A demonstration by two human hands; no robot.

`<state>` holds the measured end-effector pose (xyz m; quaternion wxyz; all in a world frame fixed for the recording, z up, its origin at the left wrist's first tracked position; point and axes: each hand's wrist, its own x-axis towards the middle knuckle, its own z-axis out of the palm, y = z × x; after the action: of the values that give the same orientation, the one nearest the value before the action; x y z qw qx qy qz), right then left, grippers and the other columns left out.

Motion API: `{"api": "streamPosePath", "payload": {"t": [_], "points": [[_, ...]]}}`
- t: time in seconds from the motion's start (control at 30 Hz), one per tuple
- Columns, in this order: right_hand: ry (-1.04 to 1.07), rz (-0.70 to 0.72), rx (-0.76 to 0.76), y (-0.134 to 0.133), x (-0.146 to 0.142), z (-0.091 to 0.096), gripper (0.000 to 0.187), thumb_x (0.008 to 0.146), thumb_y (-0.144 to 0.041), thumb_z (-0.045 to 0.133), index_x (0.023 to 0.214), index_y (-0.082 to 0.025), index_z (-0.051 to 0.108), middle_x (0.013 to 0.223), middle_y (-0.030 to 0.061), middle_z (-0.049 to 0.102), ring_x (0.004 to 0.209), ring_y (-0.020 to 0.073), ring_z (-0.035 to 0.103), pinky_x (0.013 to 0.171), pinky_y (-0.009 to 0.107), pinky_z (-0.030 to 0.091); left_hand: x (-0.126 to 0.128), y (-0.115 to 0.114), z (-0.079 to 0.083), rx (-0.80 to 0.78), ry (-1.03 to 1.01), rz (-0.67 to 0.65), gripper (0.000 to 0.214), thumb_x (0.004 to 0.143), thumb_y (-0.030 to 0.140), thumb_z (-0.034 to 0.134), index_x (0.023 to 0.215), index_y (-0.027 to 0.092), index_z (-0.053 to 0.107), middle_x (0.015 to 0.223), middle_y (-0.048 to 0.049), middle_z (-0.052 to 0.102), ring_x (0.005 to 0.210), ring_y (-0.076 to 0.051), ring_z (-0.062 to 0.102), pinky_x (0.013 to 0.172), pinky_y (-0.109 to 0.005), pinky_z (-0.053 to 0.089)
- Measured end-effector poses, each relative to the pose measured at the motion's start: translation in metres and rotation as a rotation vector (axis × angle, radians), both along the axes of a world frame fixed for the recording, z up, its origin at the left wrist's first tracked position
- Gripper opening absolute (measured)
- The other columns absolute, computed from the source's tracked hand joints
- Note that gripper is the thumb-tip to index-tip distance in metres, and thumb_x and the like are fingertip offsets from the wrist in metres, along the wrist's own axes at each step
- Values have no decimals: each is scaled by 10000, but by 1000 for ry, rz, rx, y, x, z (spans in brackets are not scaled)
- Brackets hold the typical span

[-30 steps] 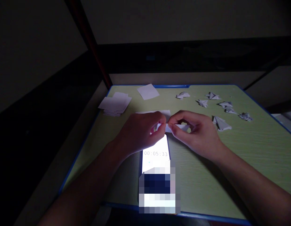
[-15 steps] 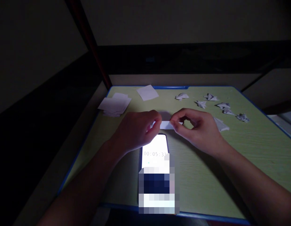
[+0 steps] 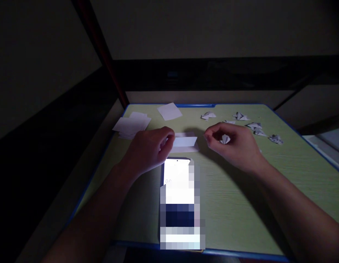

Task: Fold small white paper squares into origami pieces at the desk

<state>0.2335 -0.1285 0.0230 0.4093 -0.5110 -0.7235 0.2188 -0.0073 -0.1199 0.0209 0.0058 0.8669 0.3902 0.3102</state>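
Note:
My left hand (image 3: 151,148) is closed in a pinch on the left end of a folded paper (image 3: 186,141). The paper's bright strip lies over a wider pale layer; whether both are one sheet I cannot tell. My right hand (image 3: 233,146) is held apart from the paper's right end, thumb and forefinger curled together into a ring, with nothing visible in them. Through that ring shows a bit of white folded paper (image 3: 225,139) on the table. Just in front of the folded paper lies a lit phone (image 3: 177,173), its lower part blurred out.
The green table (image 3: 235,219) has a blue rim. Loose paper sheets (image 3: 131,124) overlap at the back left, and a single square sheet (image 3: 170,111) lies near the back edge. Several small folded paper figures (image 3: 241,116) are scattered at the back right. The surroundings are dark.
My right hand has let go of the folded paper and moved off to the right. My left hand has shifted slightly left, still pinching it. The view has tilted a little.

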Motion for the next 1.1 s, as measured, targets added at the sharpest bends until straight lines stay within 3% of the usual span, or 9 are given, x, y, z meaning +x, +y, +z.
{"api": "streamPosePath", "payload": {"t": [0.1,0.23,0.3,0.43,0.7,0.87,1.1], "points": [[123,-31,9,0,-2,0,63,770,-240,658,749,-182,671,707,14,674,629,135,574,587,278,450,-1,1,1,-41,-72,30,122,885,200,552,893,134,654,691,-10,695,578,-102,627,528,-205,429],[288,95,-94,-5,-14,-5,155,778,-269,717,902,-177,696,779,21,693,686,136,606,624,271,472,4,-1,-1,-93,-144,12,136,894,211,547,888,141,663,705,-6,708,570,-94,633,538,-207,440],[332,125,-134,-6,-18,-9,151,762,-273,745,869,-176,699,742,10,679,656,126,590,593,259,448,9,-3,-2,-109,-177,-11,135,893,207,550,887,142,668,707,-1,711,550,-83,624,534,-205,439],[365,97,-146,-7,-19,-10,137,772,-294,741,752,-177,673,642,-10,637,572,111,541,525,249,396,17,-9,-2,-166,-223,-47,110,868,196,576,845,142,669,680,9,703,534,-76,609,504,-196,428],[336,139,-137,-15,-19,-4,39,779,-260,740,782,-226,722,670,-18,655,574,120,526,515,268,382,28,-14,-4,-191,-360,-69,60,827,176,617,799,144,659,679,12,704,546,-69,609,504,-177,459],[572,175,-258,-10,-18,-6,96,773,-332,743,746,-241,727,634,-18,639,576,121,531,519,267,413,33,-17,0,-398,-552,-91,71,806,196,652,777,145,691,726,-14,751,635,-99,684,582,-194,552],[649,173,-330,-9,-19,-2,84,735,-306,761,687,-259,711,590,-28,610,536,112,527,531,274,441,32,-13,2,-605,-727,-126,49,755,191,692,737,146,694,732,-27,759,665,-118,704,595,-214,582]]}}
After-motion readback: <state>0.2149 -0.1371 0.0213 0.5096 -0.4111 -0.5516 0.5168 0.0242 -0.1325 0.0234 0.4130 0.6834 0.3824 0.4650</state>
